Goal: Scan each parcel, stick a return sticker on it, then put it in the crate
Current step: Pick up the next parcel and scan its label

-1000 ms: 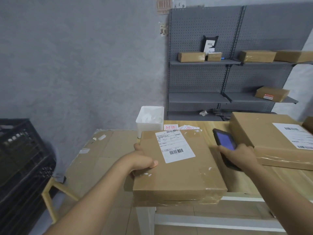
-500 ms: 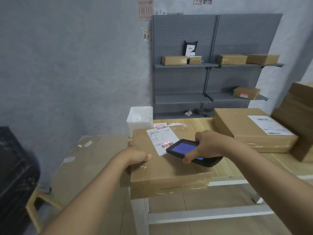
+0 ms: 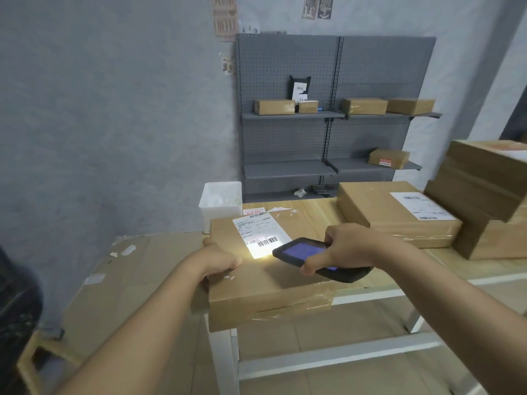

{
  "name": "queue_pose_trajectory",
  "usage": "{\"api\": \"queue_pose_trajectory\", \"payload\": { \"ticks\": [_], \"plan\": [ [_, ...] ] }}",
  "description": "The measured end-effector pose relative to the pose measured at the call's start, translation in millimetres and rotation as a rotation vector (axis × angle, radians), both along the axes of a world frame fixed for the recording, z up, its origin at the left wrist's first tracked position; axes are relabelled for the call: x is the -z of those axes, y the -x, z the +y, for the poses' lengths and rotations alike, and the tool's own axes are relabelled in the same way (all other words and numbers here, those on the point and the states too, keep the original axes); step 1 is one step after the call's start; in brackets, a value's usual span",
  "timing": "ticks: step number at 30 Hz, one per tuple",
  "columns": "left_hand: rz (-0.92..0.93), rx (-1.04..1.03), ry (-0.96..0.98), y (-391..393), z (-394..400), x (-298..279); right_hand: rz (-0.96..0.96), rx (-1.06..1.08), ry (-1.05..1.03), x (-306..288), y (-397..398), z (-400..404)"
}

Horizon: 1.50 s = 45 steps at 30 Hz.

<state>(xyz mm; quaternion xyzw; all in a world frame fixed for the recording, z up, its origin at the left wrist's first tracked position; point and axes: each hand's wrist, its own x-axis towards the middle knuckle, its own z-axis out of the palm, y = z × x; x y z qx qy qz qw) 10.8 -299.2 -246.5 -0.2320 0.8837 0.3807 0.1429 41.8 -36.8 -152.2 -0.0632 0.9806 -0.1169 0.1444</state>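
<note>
A flat brown parcel [image 3: 265,283] lies at the left end of the wooden table [image 3: 313,212], overhanging its front edge. My left hand [image 3: 219,262] grips the parcel's left edge, thumb on top. My right hand [image 3: 346,248] holds a black handheld scanner [image 3: 306,252] with a lit blue screen just above the parcel. The scanner throws a bright patch of light on the lower part of the white shipping label [image 3: 258,232], over the barcode. Red-printed return stickers [image 3: 255,212] lie on the table behind the parcel. The black crate [image 3: 15,306] shows at the far left edge.
A second labelled parcel [image 3: 396,212] and stacked boxes [image 3: 484,195] fill the table's right side. A white bin [image 3: 221,202] stands at the back left corner. Flattened cardboard [image 3: 125,269] lies left of the table. Grey shelves [image 3: 330,115] with small boxes stand against the wall.
My right hand brought the scanner from the parcel's right side over its top. The faint red scan line on the label has become a bright white light patch. My left hand kept its grip.
</note>
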Motion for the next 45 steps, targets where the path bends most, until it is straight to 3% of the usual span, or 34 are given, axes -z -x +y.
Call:
{"api": "queue_pose_trajectory", "payload": {
  "ticks": [10, 18, 23, 37, 45],
  "plan": [
    [-0.011, 0.021, 0.055, -1, 1, -3, -0.026, 0.035, -0.021, -10, 0, -1],
    [-0.035, -0.007, -0.059, -1, 0, -6, -0.056, -0.004, -0.071, -15, 1, -3],
    [-0.022, 0.025, 0.005, 0, -1, -5, -0.034, -0.024, -0.127, -23, 5, -12],
    [-0.043, 0.019, -0.041, 1, -2, -5, -0.034, -0.051, -0.256, -52, 24, -28],
    [-0.038, -0.008, -0.069, -1, -3, -4, 0.108, 0.234, 0.066, 19, 49, 28]
  ]
}}
